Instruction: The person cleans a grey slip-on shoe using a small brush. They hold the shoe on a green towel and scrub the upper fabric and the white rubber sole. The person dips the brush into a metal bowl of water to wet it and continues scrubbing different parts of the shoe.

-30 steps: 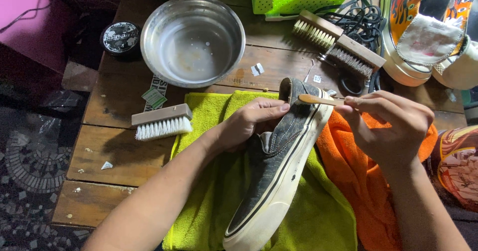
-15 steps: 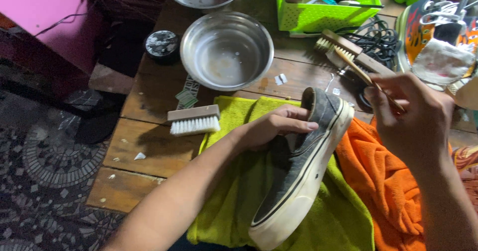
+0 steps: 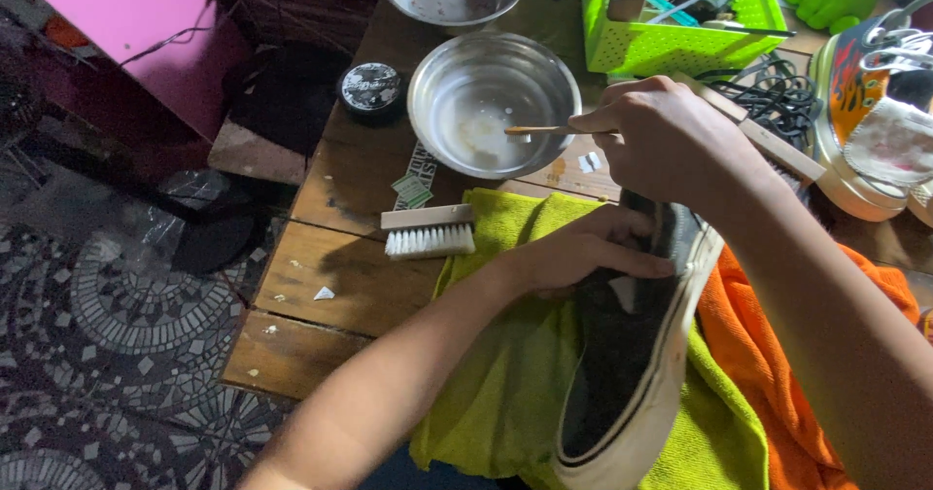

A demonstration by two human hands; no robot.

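A thin wooden brush (image 3: 533, 130) is pinched by the closed fingers of the right hand (image 3: 666, 140), its tip over the steel bowl (image 3: 493, 116) at nine o'clock. The dark shoe (image 3: 632, 354) on the green towel (image 3: 505, 373) is gripped by the left hand (image 3: 583, 252).

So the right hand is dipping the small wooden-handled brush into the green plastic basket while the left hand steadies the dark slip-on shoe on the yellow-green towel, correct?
Not quite. The head view shows the right hand holding the small wooden-handled brush over the round steel bowl, not the green plastic basket. The left hand does steady the dark slip-on shoe on the yellow-green towel.
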